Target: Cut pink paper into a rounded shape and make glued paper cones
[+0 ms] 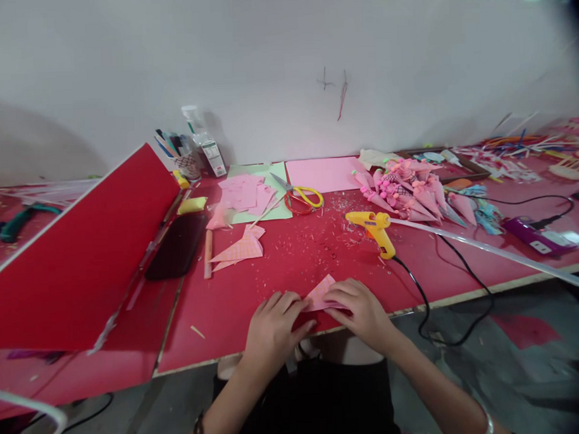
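A small pink checked piece (319, 293), paper or cloth, lies folded at the table's front edge between my two hands. My left hand (275, 319) pinches its left corner with thumb and fingers. From the right, my right hand (358, 308) grips the other side, thumb below and fingers on top. Beyond my left hand lie more folded pink checked pieces (243, 249) beside a short wooden stick (208, 254). A yellow glue gun (374, 230) rests on its side beyond my right hand, a long clear glue stick (465, 237) running out of its back.
Yellow-handled scissors (308, 196) lie by pink paper pieces (243, 192) on a green sheet (282, 211). A heap of pink cones (412, 187) sits at the back right, near a purple device (539, 235). A dark phone (176, 246) and a slanted red board (95, 249) stand left. The glue gun's black cable (418, 301) hangs over the edge.
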Motion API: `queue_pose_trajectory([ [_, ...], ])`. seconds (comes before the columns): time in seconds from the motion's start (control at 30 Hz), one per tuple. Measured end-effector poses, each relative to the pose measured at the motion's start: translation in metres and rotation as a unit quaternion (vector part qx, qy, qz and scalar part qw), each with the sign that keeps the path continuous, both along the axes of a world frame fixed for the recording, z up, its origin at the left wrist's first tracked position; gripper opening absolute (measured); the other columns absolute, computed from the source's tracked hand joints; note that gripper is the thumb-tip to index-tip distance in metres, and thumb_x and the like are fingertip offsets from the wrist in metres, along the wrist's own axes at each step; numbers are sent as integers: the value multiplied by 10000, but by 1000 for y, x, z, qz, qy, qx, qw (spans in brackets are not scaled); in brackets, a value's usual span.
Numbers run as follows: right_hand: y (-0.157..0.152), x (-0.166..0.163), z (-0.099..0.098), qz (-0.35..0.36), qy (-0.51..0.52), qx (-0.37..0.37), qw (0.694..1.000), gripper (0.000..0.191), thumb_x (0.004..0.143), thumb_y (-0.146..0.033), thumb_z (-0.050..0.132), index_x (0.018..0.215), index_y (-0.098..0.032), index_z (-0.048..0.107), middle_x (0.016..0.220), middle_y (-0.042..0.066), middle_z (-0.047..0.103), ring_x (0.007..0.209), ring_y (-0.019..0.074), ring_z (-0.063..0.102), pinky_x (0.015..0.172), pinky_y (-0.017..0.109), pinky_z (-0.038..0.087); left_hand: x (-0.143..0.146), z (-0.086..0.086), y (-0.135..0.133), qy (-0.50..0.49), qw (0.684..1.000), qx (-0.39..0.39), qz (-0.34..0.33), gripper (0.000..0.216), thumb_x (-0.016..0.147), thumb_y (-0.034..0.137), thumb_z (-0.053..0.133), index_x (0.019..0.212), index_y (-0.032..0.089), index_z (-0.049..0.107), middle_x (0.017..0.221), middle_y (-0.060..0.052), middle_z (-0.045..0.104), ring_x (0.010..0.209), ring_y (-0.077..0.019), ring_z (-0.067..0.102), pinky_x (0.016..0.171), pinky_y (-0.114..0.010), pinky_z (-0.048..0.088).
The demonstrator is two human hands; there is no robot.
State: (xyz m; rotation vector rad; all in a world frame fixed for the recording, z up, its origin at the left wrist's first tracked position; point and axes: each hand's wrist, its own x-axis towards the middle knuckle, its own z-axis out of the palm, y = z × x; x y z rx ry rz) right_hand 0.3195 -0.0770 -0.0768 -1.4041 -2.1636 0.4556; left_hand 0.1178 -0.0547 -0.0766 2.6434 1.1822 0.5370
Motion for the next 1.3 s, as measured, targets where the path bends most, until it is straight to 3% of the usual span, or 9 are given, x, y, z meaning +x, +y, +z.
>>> queue_pose_trajectory([
  [0.17,5,-2,1,-3,19,-2,1000,193,849,-289,481,781,-200,638,819,27,601,761,152,526,690,283,378,5,-1,4,-27,999,-36,28,132,832,242,501,862,219,627,810,-2,611,745,-134,551,653,-245,433],
  [0.27,7,-3,1,-27,28,-11,999,194,837,-300,497,730,-185,611,767,17,576,738,146,519,671,269,382,5,1,5,-39,996,-56,51,187,840,273,486,733,192,617,768,-5,601,713,-125,548,632,-231,420],
  [0.47,14,-6,-2,-79,-13,-7,997,214,820,-302,513,648,-174,515,688,9,510,682,148,482,618,255,377,6,2,4,-24,995,-45,89,247,846,325,463,677,180,567,718,-7,570,657,-121,530,579,-221,393],
  [0.73,14,-8,-5,-113,-80,17,990,231,830,-328,488,650,-183,493,682,18,526,672,164,475,598,269,347,8,3,2,41,991,3,128,307,867,360,407,656,178,533,673,-8,552,603,-141,505,550,-258,353],
  [1.1,9,-5,-5,-185,-107,16,977,164,833,-298,492,714,-187,512,703,27,552,688,183,490,616,285,345,8,6,5,33,991,-45,125,162,856,300,442,795,194,548,789,-7,562,696,-144,543,608,-256,396],
  [1.2,8,-2,-3,-190,-98,6,977,89,832,-242,497,771,-182,519,737,26,569,708,180,501,638,279,352,8,8,7,49,995,-31,76,176,860,239,430,986,241,553,890,-18,567,777,-149,556,654,-256,413],
  [1.3,8,-3,-1,-185,-106,0,977,81,838,-212,483,778,-179,527,755,31,582,725,181,512,651,277,357,7,15,9,101,992,13,-69,355,831,174,461,1161,306,472,1048,-25,562,886,-173,543,727,-288,410],
])
